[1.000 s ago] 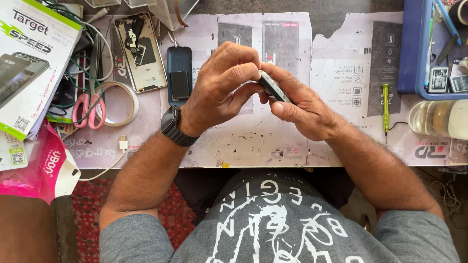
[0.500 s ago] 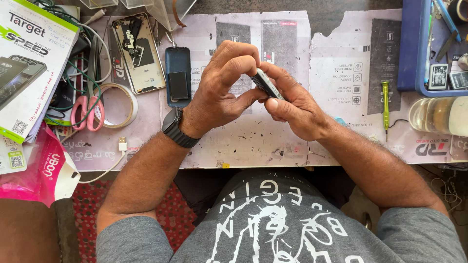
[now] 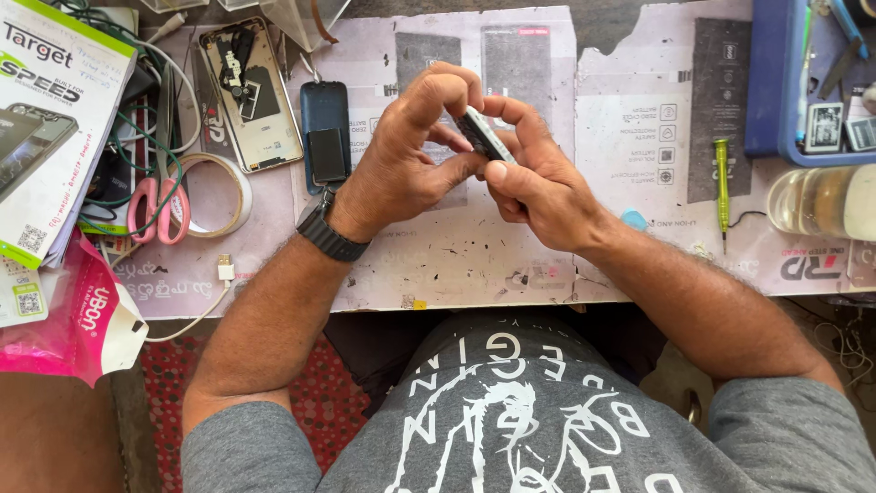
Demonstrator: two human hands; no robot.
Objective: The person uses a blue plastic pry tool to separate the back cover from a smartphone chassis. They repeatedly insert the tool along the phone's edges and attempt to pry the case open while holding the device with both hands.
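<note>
Both your hands pinch the small phone (image 3: 482,135): left hand (image 3: 401,164) at nine o'clock, right hand (image 3: 538,183) at four; its long axis runs eleven-to-five.

Small dark phone part (image 3: 481,134) with pale edge, tilted, pinched above the table, partly hidden

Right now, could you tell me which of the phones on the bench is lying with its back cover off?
The pale gold phone at the far left, beside the scissors: its insides show. The dark blue phone next to it is closed.
</note>
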